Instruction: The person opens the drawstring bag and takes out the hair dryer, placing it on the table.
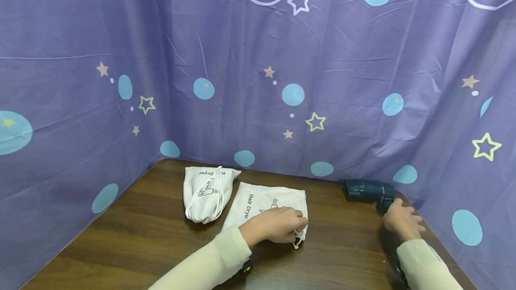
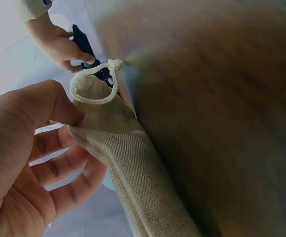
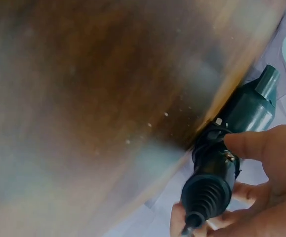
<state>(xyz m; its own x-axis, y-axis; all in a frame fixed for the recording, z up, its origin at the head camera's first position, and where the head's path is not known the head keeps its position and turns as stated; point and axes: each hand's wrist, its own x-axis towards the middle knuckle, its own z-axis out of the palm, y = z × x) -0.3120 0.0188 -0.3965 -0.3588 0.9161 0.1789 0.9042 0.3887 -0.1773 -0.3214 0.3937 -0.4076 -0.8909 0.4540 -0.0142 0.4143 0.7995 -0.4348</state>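
Observation:
My left hand (image 1: 278,225) pinches the edge of a flat white drawstring bag (image 1: 264,194) printed "Hair Dryer", near its cord. In the left wrist view, thumb and forefinger meet at the fabric (image 2: 128,158), beside the loop of white cord (image 2: 93,101); the other fingers spread behind it. At the right side of the table my right hand (image 1: 402,222) holds a dark green hair dryer (image 1: 368,190) by its handle. From the right wrist, the thumb lies on one side of the handle (image 3: 214,182), with fingers on the other. The dryer's nozzle points left in the head view.
A second white drawstring bag (image 1: 207,196), bulging and with its cord pulled across it, lies left of the flat bag. The brown wooden table (image 1: 133,232) is bordered by a purple curtain (image 1: 242,120) at the back and both sides.

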